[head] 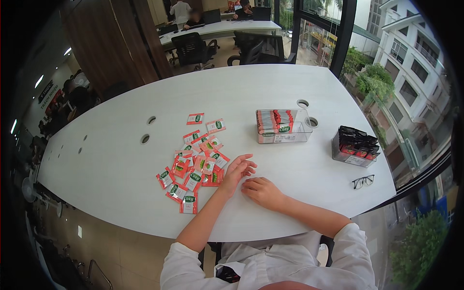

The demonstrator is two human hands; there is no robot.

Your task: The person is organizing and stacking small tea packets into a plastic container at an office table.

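My left hand (237,173) is held just to the right of a loose pile of Cozy tea sachets (193,178). Its fingers are apart and slightly bent, and nothing shows in it. Beside it, palm down by the tabletop, lies my right hand (263,193) with curled fingers; the palm side is hidden. The sachets are red and white with green logos, some overlapping and some face down. Beyond my hands stands a clear plastic bin (306,137) with a row of similar red sachets (274,121) filed upright, mostly in its left and back part.
A second clear bin (340,156) holds black-and-red sachets (357,141) at the right. Eyeglasses (363,182) lie near the right edge of the white table (108,174). Cable holes (145,139) pierce the tabletop. Office chairs (194,49) and people are farther back.
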